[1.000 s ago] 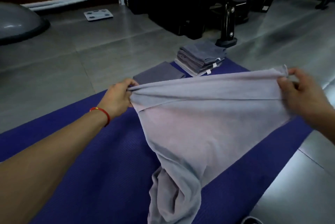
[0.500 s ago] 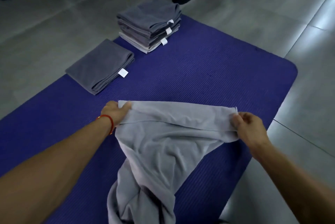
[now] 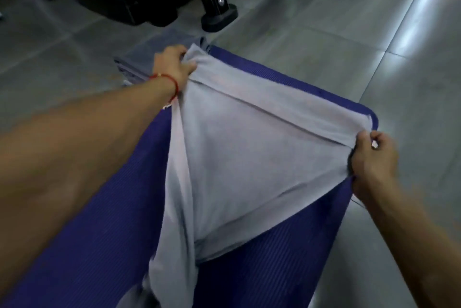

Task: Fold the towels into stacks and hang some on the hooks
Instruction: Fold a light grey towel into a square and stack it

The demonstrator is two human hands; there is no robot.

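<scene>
A: Starting at the left, what was the left hand doing?

B: Its fingers were curled tight round one top corner of the light grey towel, with a red cord bracelet on that wrist. Just beyond and to the left of that hand sat a folded stack of darker grey towels, partly hidden behind the wrist.

A: And between the hands?

B: The towel's top edge ran taut from the left hand across and down to the right one, a narrow band of it turned over along that edge. Below the hands the cloth sagged into a pouch, and its lower end trailed in a loose twist onto the blue mat toward the person.

A: Why hold it that way?

B: I'd judge the corners were pulled apart to flatten the cloth and square that edge before laying it on the mat for the first fold. The twisted tail suggests it wasn't spread out yet.

A: The right hand?

B: Closed in a pinch on the opposite corner, thumb over bunched cloth, just inside the mat's far right corner. Beyond both hands stood the black foot of a machine on the grey floor. I saw no hooks.
</scene>
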